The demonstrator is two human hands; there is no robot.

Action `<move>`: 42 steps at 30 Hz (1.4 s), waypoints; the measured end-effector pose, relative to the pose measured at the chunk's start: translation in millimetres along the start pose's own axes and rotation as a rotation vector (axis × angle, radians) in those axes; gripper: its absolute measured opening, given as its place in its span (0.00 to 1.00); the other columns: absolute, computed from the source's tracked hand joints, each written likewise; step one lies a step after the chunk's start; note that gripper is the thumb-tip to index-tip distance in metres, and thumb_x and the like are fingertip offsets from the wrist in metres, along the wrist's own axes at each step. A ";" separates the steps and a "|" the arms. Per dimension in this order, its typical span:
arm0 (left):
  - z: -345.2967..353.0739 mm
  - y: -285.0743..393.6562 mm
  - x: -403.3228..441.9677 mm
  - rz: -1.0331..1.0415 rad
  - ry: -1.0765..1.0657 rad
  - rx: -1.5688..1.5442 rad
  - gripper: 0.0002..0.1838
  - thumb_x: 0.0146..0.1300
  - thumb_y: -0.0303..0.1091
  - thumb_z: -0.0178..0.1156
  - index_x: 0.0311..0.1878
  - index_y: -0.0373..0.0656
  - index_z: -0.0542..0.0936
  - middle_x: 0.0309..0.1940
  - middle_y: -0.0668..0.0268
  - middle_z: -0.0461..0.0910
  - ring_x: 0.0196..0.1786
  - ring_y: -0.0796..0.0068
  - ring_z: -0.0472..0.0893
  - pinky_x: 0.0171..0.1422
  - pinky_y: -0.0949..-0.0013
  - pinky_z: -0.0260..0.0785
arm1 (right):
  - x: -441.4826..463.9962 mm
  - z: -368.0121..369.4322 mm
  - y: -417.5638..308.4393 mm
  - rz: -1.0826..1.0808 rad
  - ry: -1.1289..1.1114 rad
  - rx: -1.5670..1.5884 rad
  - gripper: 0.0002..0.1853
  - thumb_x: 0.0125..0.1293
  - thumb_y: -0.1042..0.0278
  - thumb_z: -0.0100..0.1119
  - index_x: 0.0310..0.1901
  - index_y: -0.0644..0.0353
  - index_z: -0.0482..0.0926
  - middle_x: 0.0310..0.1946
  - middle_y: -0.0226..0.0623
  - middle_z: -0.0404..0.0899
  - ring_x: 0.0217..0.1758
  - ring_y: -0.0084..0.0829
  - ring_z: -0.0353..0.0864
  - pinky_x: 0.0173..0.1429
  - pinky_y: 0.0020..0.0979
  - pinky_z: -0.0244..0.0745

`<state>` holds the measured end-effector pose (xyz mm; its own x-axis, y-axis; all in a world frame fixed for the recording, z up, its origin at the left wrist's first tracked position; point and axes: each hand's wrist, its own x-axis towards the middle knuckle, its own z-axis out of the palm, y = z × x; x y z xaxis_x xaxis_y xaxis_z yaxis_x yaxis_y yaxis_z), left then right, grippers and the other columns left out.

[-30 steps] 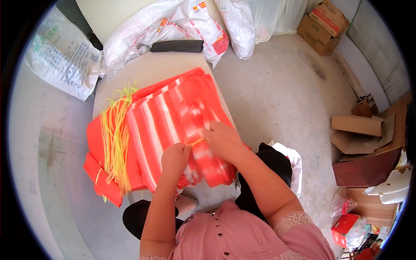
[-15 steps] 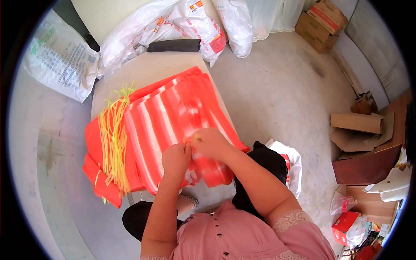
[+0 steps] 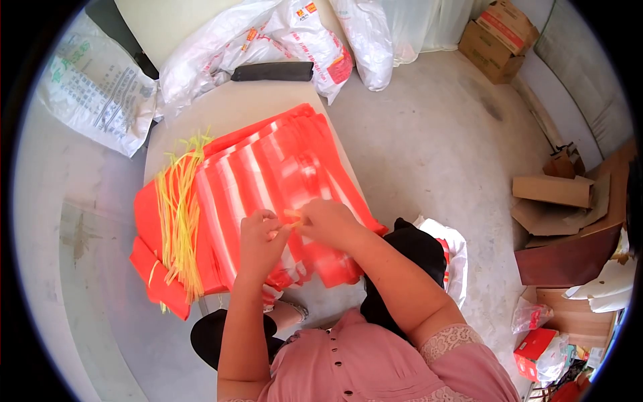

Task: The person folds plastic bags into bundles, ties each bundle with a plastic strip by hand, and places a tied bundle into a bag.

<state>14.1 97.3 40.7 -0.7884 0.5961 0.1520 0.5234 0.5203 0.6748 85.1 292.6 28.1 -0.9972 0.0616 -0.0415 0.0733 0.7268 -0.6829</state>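
Note:
Red-and-white striped bags (image 3: 231,181) lie in a flat stack, with a gathered bundle (image 3: 301,175) on top at the right. My left hand (image 3: 261,238) is pinched at the middle of the bundle, close to my right hand (image 3: 326,222). Between the fingertips of both hands shows a bit of yellow tie, and my right fingers are closed on it. Loose yellow ties (image 3: 179,218) lie in a long bunch left of the stripes. A folded red bundle (image 3: 158,280) with a yellow tie round it rests at the lower left.
The stack lies on a pale table (image 3: 221,107). A dark roll (image 3: 273,72) is at its far edge, with white plastic sacks (image 3: 268,40) behind. Another sack (image 3: 100,90) stands at the left. Cardboard boxes (image 3: 495,50) stand at the far right, and an open carton (image 3: 552,192) nearer.
My right hand has come down and left to meet my left hand at the tie. The fingers of my left hand have lifted and shifted slightly up.

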 end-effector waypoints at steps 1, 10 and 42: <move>-0.7 7.7 -0.4 0.026 0.021 0.008 0.08 0.66 0.35 0.71 0.39 0.40 0.90 0.47 0.58 0.82 0.54 0.61 0.78 0.57 0.59 0.71 | -0.9 -4.2 -6.7 0.008 -0.025 -0.033 0.15 0.71 0.55 0.63 0.36 0.59 0.84 0.36 0.43 0.85 0.42 0.47 0.86 0.47 0.46 0.79; 5.9 25.5 13.4 -0.388 0.113 -0.931 0.20 0.70 0.30 0.64 0.65 0.41 0.81 0.55 0.66 0.83 0.56 0.73 0.77 0.59 0.62 0.72 | -2.4 -1.7 -7.3 0.047 0.037 -0.002 0.16 0.76 0.55 0.56 0.41 0.60 0.83 0.38 0.44 0.85 0.44 0.50 0.85 0.50 0.50 0.78; 44.0 14.3 -3.4 -0.101 -0.032 -0.045 0.09 0.77 0.32 0.59 0.52 0.36 0.82 0.36 0.57 0.86 0.37 0.62 0.84 0.45 0.64 0.75 | -2.7 11.0 13.0 -0.318 0.307 -0.078 0.08 0.62 0.75 0.64 0.43 0.58 0.87 0.41 0.36 0.83 0.49 0.42 0.83 0.51 0.40 0.81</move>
<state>38.5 129.7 18.1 -0.8253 0.5616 0.0594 0.4267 0.5512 0.7170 88.6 294.3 11.3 -0.9216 0.0182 0.3877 -0.2240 0.7908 -0.5696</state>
